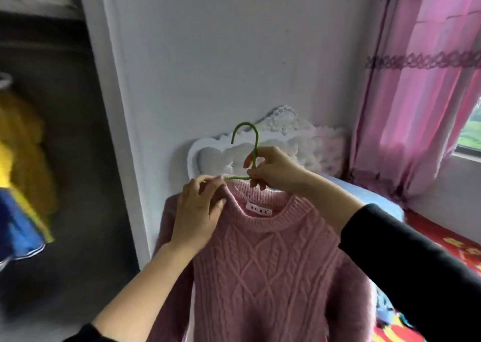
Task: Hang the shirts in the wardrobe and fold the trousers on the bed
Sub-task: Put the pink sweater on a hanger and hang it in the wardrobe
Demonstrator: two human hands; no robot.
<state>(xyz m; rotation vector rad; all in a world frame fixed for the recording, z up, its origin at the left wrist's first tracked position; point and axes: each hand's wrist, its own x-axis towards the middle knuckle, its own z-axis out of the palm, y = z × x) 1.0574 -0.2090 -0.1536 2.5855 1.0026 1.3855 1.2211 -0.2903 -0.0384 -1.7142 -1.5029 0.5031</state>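
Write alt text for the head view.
A person holds up a pink cable-knit sweater on a green wire hanger: the right hand grips the hanger's neck, the left hand pinches the sweater's collar. An open wardrobe holding a yellow garment is at left, a pink curtain at right.

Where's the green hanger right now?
Centre of the head view: the green hanger sits in the neck of the pink sweater, its stem gripped by the right hand.
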